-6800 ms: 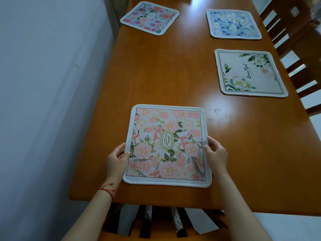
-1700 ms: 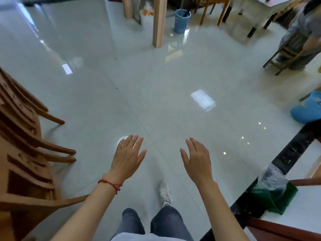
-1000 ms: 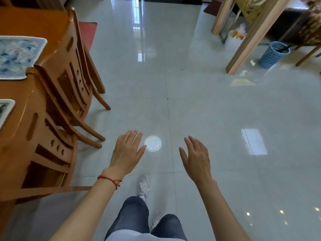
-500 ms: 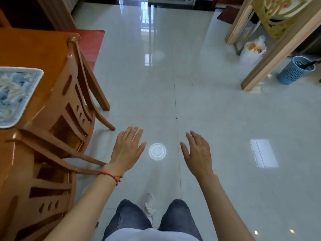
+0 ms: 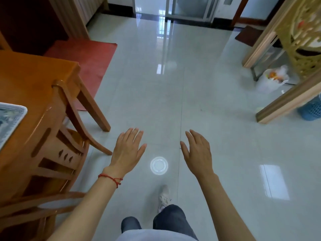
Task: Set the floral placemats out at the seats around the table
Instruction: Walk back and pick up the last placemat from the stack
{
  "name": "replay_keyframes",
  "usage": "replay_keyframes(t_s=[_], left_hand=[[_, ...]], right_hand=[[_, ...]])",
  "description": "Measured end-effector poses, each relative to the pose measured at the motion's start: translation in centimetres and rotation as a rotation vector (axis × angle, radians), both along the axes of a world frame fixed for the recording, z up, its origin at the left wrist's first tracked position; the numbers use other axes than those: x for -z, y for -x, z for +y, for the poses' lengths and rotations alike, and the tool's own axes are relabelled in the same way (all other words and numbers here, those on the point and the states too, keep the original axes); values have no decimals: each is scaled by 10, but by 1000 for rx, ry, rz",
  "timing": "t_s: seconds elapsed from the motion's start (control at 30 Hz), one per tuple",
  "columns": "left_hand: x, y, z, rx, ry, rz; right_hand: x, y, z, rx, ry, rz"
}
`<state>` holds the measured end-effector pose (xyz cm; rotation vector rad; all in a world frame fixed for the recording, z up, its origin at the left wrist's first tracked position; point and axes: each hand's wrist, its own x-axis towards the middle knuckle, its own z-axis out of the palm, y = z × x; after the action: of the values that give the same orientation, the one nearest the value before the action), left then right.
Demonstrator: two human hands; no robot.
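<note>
Both hands held out empty over the tiled floor, beside the table.

Left hand [image 5: 128,150] and right hand [image 5: 198,152] stretched forward at waist height, palms down, fingers straight and slightly spread, apart from each other, gripping and touching nothing. Red string bracelet [image 5: 111,179] on the left wrist. At far left, only a corner of a floral placemat [image 5: 8,119] lying on the wooden table [image 5: 34,75], with wooden chairs [image 5: 57,140] pushed against the table's edge. Red rug [image 5: 86,56] beyond the table; white bag [image 5: 271,80] and blue basket [image 5: 311,108] at right, by a wooden frame.
</note>
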<state>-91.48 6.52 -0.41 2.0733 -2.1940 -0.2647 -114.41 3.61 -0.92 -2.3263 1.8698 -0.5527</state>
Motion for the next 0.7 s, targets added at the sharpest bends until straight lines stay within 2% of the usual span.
replay_keyframes(t_s=[0.3,0.7], left_hand=[[-7,-8,-122,-64,20,2],[1,-112,-281,-146,21,-2]], right_hand=[[-11,-13,-149,-97,58,3],[-5,-128,-323,-209,25,36]])
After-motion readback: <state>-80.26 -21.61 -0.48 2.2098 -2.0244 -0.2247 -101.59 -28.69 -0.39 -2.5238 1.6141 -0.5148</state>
